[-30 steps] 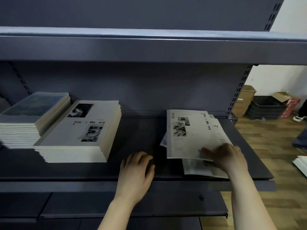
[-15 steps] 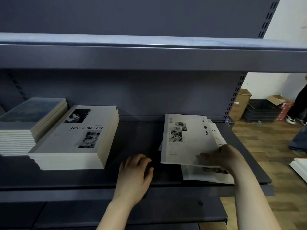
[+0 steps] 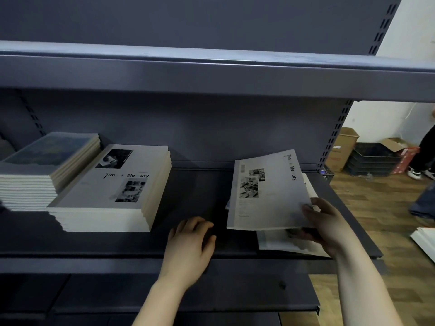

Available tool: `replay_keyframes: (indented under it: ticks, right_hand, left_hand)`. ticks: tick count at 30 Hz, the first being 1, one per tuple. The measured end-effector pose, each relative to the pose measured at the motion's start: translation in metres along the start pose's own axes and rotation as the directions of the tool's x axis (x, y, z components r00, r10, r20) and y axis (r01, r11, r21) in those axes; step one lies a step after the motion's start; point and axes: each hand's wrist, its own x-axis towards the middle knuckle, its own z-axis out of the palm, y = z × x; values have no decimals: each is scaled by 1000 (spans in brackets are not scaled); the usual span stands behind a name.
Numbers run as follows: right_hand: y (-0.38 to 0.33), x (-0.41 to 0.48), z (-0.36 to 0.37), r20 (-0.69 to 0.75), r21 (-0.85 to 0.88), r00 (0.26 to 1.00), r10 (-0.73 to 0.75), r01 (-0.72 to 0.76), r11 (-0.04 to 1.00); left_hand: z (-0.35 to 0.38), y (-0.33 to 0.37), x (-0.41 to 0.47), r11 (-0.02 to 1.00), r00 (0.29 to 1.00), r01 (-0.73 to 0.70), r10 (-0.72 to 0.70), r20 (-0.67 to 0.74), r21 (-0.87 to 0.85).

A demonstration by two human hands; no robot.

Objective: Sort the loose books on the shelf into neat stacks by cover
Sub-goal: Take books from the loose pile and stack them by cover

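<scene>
head view: right hand point(image 3: 328, 225) pinches book point(image 3: 266, 194) by its near corner.

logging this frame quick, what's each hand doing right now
Left hand: open, resting on the shelf, holding nothing.
Right hand: gripping the white book at its near right corner.

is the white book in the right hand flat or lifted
Lifted and tilted: the right hand pinches the white book at a corner, its near edge above the loose books.
</scene>
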Motion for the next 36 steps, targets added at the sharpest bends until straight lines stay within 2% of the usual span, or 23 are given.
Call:
replay_keyframes:
  ticks: [5,9,10,11,13,14,15,21,26,32,33,36]
  right_hand:
    - [-3,-16,6,53,68,997,-47,43,997]
    - [3,-26,20,213,195,977,-21,-21,981]
    - [4,-29,25,243,214,970,-12,-42,976]
    - [6,-31,28,276,216,961,-6,-56,975]
    - [9,-35,37,350,203,937,-13,-62,977]
    - [10,-37,41,381,198,924,-23,-58,978]
    - [11,-38,43,408,194,912,-35,-50,980]
    - [3,-52,65,510,146,853,-110,41,988]
    - [-5,-59,96,493,183,861,-122,35,983]
    - [-11,-62,145,592,163,797,-122,30,986]
    - [-13,-65,158,588,161,800,-120,29,987]
    - [-15,-72,198,474,158,871,-127,58,986]
  left_hand:
    - [-7,9,-2,987,997,63,-67,-26,-150]
    - [-17,23,-1,873,984,142,-177,-32,-467]
    - [-20,26,-1,810,974,168,-223,-30,-562]
    - [-24,27,-1,705,957,214,-289,2,-676]
    - [-33,28,-3,371,923,278,-360,139,-886]
    - [-37,26,-5,243,918,279,-352,184,-929]
    - [-39,24,-7,195,922,265,-339,189,-944]
    - [-54,5,-20,128,922,91,-386,35,-988]
    - [-77,-23,-26,97,902,13,-431,-30,-995]
    - [-106,-73,-33,140,879,0,-472,-67,-990]
    - [-110,-82,-35,152,879,2,-472,-71,-988]
    - [-121,-103,-39,182,886,15,-459,-72,-983]
